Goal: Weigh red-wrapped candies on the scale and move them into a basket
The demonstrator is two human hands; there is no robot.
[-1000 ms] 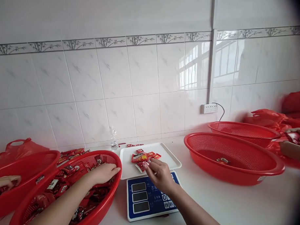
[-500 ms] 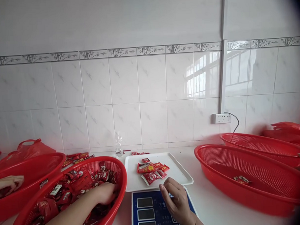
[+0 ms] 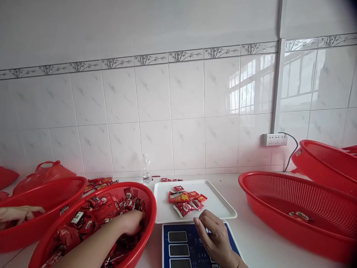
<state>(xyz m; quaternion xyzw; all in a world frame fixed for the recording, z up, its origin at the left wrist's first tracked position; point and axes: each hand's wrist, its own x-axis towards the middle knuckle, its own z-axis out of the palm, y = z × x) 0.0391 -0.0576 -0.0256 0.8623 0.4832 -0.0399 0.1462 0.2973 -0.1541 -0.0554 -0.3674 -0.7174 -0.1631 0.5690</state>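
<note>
My left hand (image 3: 134, 222) reaches into a red oval basket (image 3: 149, 225) at its right inner wall, among many red snack packets (image 3: 106, 209). Its fingers are hidden there. My right hand (image 3: 213, 236) hovers over or rests on the blue panel of a weighing scale (image 3: 178, 250), by the near edge of the tray; contact is unclear. Its fingers are curled in with the thumb alongside, and nothing shows in them. On the white tray (image 3: 220, 210) lies a small group of red packets (image 3: 183, 198).
Right of the scale stands a red basket (image 3: 269, 217) with a few small packets inside. Behind it another red basket (image 3: 328, 164) is tilted up. A co-worker's hand (image 3: 14, 216) is in the far-left basket (image 3: 71, 184). A clear bottle (image 3: 146, 170) stands by the wall.
The whole view has shifted, so things sit further right. The rear right basket has been tipped up. My hands keep about the same places; the co-worker's hand has moved slightly.
</note>
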